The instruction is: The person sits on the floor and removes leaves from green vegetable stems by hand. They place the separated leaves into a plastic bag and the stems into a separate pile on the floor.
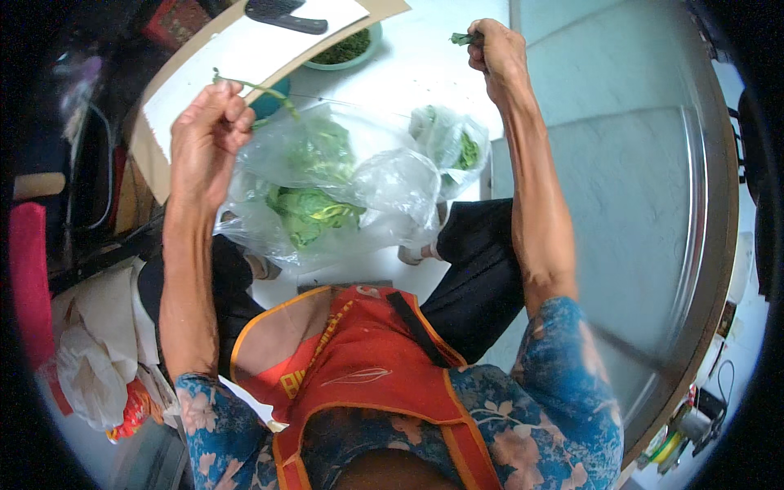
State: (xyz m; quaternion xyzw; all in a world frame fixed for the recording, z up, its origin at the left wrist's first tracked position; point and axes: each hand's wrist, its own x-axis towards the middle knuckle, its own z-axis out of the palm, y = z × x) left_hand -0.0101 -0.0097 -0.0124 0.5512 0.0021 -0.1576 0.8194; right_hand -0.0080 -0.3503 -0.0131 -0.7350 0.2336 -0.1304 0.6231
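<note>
My left hand [211,122] is raised at the upper left, closed on a thin green vegetable stem [269,92] that sticks out to the right. At the upper right my right hand [499,52] is closed on a short piece of dark green vegetable [463,39]. Below and between the hands, on the floor, lies a clear plastic bag [392,177] with leafy green vegetables [315,214] in it. A smaller clear bag [429,122] with greens [468,151] stands to its right. Behind them is a light green basin [343,64] holding chopped greens [346,48].
A white board with a tan edge [208,55] lies at the upper left, with a black-handled tool [288,17] on it. Grey-green cabinet panels [618,196] line the right side. A crumpled white plastic bag [92,376] hangs at the lower left.
</note>
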